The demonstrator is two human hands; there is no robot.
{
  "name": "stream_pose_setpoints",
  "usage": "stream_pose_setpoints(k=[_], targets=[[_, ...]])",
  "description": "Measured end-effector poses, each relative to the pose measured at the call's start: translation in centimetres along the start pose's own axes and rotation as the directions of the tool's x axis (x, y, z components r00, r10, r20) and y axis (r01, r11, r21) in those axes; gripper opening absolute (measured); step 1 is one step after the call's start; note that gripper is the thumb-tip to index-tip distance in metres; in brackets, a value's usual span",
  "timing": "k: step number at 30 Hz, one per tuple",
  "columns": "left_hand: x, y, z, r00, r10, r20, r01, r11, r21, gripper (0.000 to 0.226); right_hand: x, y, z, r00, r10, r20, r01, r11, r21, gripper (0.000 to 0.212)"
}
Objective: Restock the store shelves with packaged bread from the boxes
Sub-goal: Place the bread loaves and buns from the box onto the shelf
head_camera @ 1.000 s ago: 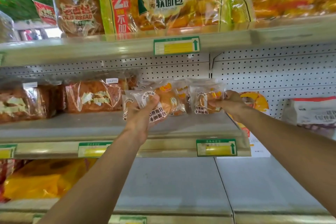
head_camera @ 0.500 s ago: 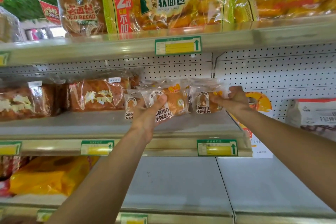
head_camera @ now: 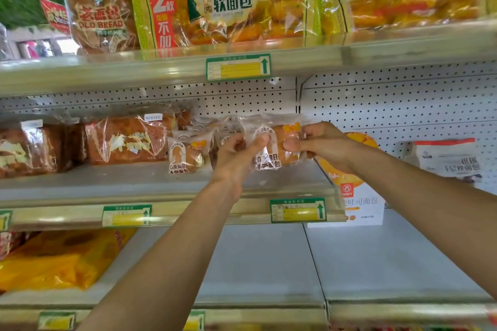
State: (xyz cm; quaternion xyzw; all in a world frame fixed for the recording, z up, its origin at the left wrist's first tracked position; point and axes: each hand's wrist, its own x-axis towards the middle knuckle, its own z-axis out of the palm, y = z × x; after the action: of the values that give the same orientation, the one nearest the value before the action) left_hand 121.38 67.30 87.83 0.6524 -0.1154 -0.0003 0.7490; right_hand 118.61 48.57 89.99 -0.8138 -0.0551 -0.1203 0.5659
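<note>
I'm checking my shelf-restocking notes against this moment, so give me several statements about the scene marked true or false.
1. Both hands hold the same small clear-wrapped bread pack on the middle shelf. True: the left hand and the right hand both pinch it.
2. A twin small bread pack stands to the left of the held one. True.
3. The large yellow soft-bread bag sits on the bottom shelf. False: it is on the top shelf.
4. The grey shelf board directly under the hands is packed with loaves. False: that stretch is bare.
5. The round brown "OLD BREAD" loaf bag sits right of the yellow bag. False: it sits to its left.
</note>
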Motion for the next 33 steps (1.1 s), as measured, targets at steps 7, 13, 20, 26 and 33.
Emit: stream_pose_setpoints(k=[7,13,20,26,33], targets=[[0.7,-0.5,-0.1,0.993,-0.106,-0.060,0.097,0.985,-0.141,0.026,-0.3,2.5,-1.2,0.959,0.159,-0.234,-0.179,0.981,-0.068,0.024],[1.1,-0.5,-0.2,0.988,-0.136,-0.073,0.124,0.980,-0.155,0.017,0.6,3.2,-0.7,0.943,0.163,-0.291,-0.193,0.978,-0.077,0.033],[1.1,-0.7,-0.7,0.987,-0.146,-0.064,0.128,0.965,-0.229,0.014,1.1,3.8,-0.7,0.947,0.155,-0.282,-0.196,0.973,-0.120,0.030],[0.7,-0.2,-0.3,0.988,-0.140,-0.069,0.127,0.978,-0.166,0.025,1.2,3.6,-0.5,0.931,0.206,-0.302,-0.256,0.957,-0.136,0.051],[-1.0,0.4,-0.6,0.986,-0.119,-0.117,0.090,0.969,-0.229,0.019,-0.7,3.0,-0.9,0.887,0.126,-0.444,-0.214,0.965,-0.154,0.076]])
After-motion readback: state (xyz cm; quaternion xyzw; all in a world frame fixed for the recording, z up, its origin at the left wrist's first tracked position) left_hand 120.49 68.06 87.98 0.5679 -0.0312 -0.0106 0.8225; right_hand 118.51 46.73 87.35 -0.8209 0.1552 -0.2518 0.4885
